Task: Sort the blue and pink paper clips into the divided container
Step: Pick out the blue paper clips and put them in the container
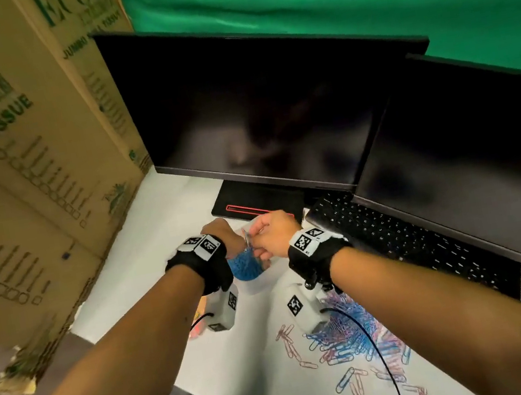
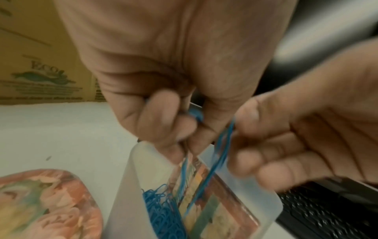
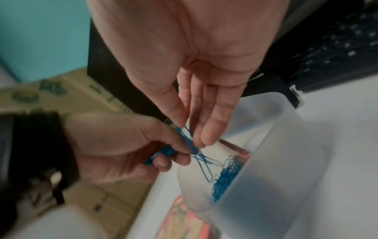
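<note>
Both hands meet over a translucent divided container (image 2: 126, 186); one compartment holds a heap of blue paper clips (image 2: 161, 210). My left hand (image 2: 184, 129) grips a small bunch of blue clips (image 2: 196, 114) in its curled fingers. My right hand (image 3: 190, 132) pinches one tangled blue clip (image 3: 201, 163) that hangs from that bunch over the container (image 3: 276, 145). In the head view the left hand (image 1: 224, 238) and right hand (image 1: 265, 241) touch above the blue heap (image 1: 245, 268). A mixed pile of blue and pink clips (image 1: 353, 337) lies on the white desk under my right forearm.
Two dark monitors (image 1: 254, 111) and a black keyboard (image 1: 398, 235) stand behind and to the right. Cardboard boxes (image 1: 4, 173) wall off the left. A pink patterned flat object (image 2: 40, 202) lies left of the container. Loose clips (image 1: 354, 379) are scattered toward the desk's front edge.
</note>
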